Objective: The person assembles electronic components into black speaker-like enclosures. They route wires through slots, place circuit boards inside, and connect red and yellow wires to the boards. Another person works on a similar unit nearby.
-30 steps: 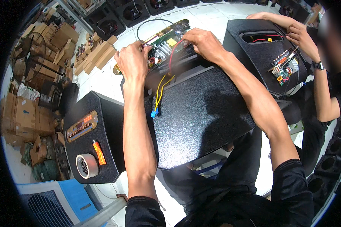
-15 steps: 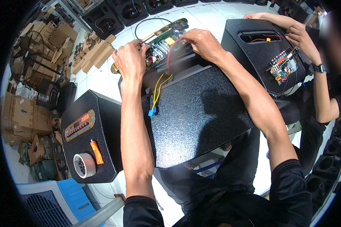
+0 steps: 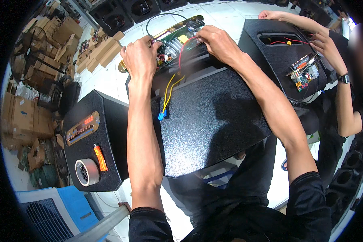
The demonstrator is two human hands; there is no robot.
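Observation:
A black textured speaker cabinet (image 3: 205, 121) lies before me, with a slot along its far side. Over that slot an amplifier board (image 3: 173, 47), with a gold panel and silver heat sink, is tilted. My left hand (image 3: 140, 58) is closed around the board's left end; its fingertips are partly hidden. At the other end, my right hand (image 3: 218, 43) pinches a red wire (image 3: 180, 56) beside the board. From the slot come two yellow wires (image 3: 167, 93), whose blue connectors (image 3: 162, 115) rest on the cabinet top. A black cable (image 3: 149, 22) arches above the board.
Left stands another cabinet (image 3: 105, 117) bearing a tape roll (image 3: 87, 172) and an orange tube (image 3: 100, 157). At right a co-worker's hand (image 3: 326, 46) is over a third cabinet (image 3: 252, 40) with a circuit board (image 3: 304, 74) on it. Cartons (image 3: 28, 117) and a fan (image 3: 28, 56) stand far left.
Both my hands sit slightly higher in the picture, still at the two ends of the board. The board has shifted a little with them; the yellow wires hang much as before.

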